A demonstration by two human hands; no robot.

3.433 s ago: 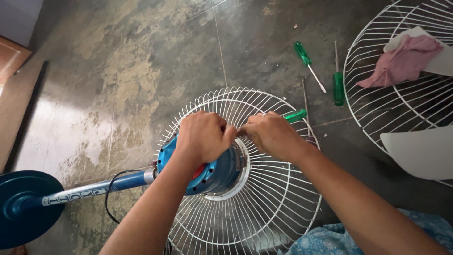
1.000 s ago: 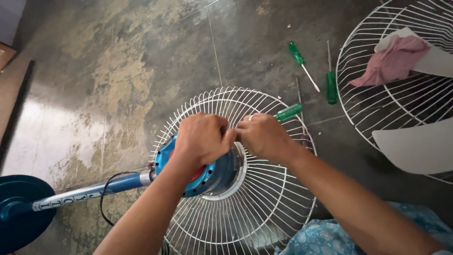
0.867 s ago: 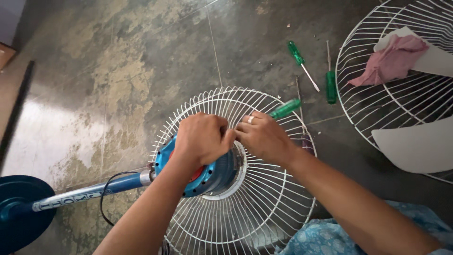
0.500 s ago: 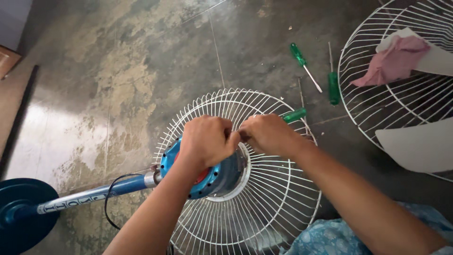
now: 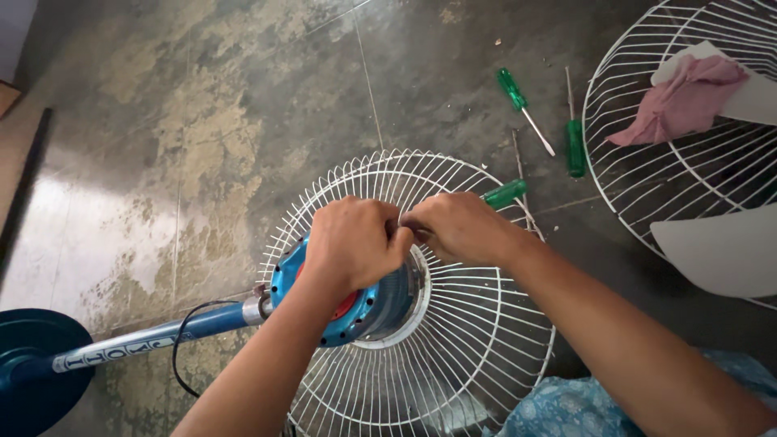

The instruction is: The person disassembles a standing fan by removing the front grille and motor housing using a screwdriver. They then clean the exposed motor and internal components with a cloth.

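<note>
Fan lying on its side on the floor (image 5: 202,121), stained grey-green tile. Blue motor housing (image 5: 368,303), round, with a red patch on its back, sits directly under the left hand (image 5: 356,243). White wire rear guard (image 5: 469,340) rings the motor, spokes radiating out below and to the right of both hands, its rim arcing just above the knuckles. Blue pole (image 5: 154,338) runs from the motor away to the left of the left hand, ending in a dark blue round base (image 5: 36,364) well apart. Black cord (image 5: 184,340) loops beside the pole.

Left hand is curled closed over the top of the motor, fingers down. Right hand (image 5: 457,226) is pinched together at the fingertips, touching the left hand at the guard's hub; what it pinches is hidden, cannot tell.

Green screwdriver (image 5: 506,194) lies just beyond the right hand, partly behind it. Two more green screwdrivers (image 5: 573,129) lie farther up and right, on the floor. Second white guard (image 5: 688,162) sits far right of the right hand, with a pink cloth (image 5: 680,101) on it.
</note>
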